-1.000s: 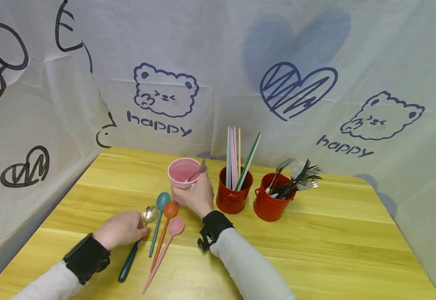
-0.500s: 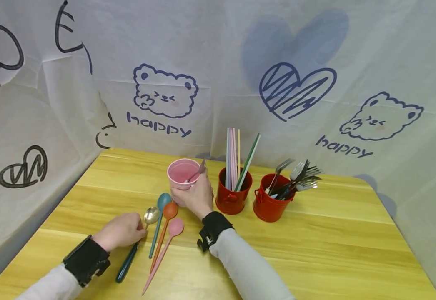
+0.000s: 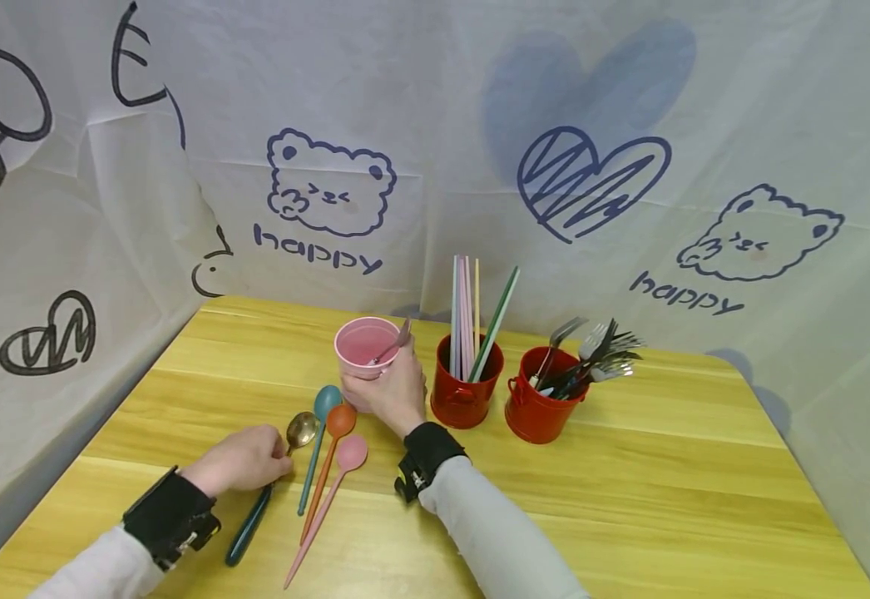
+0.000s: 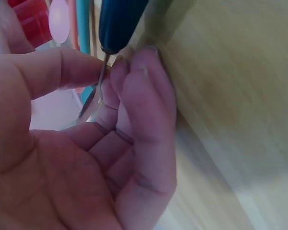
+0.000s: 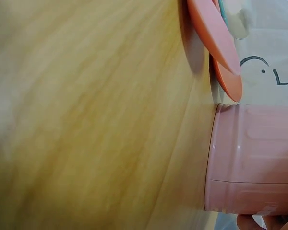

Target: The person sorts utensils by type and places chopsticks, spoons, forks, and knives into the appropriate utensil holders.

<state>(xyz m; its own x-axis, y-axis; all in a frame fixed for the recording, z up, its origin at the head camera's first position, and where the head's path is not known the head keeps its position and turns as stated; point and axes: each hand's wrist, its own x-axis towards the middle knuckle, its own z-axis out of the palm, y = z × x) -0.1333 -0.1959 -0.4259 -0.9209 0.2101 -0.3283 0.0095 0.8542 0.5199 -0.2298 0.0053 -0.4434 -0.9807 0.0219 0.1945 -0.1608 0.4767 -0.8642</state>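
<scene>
A metal spoon (image 3: 302, 429) with a dark green handle (image 3: 248, 526) lies leftmost in the row of spoons. My left hand (image 3: 244, 459) pinches its thin neck between thumb and fingertips; the left wrist view shows the dark handle (image 4: 119, 26) rising past the fingertips. Beside it lie a teal spoon (image 3: 327, 403), an orange spoon (image 3: 341, 420) and a pink spoon (image 3: 351, 452). My right hand (image 3: 393, 387) grips the side of a pink cup (image 3: 353, 369), which stands upright with a small fork (image 3: 397, 341) leaning inside. In the right wrist view, fingers curl at the cup's wall (image 5: 254, 158).
Right of the cup stands a red bucket (image 3: 461, 406) of chopsticks in several colours. Next to it, another red bucket (image 3: 540, 418) holds several forks. The wooden table (image 3: 667, 482) reaches back to a white cloth (image 3: 435, 133) with drawings.
The dark handle's end has swung slightly left and the metal spoon's bowl looks darker now, while my left hand keeps its pinch. My right hand and the cup stay put.
</scene>
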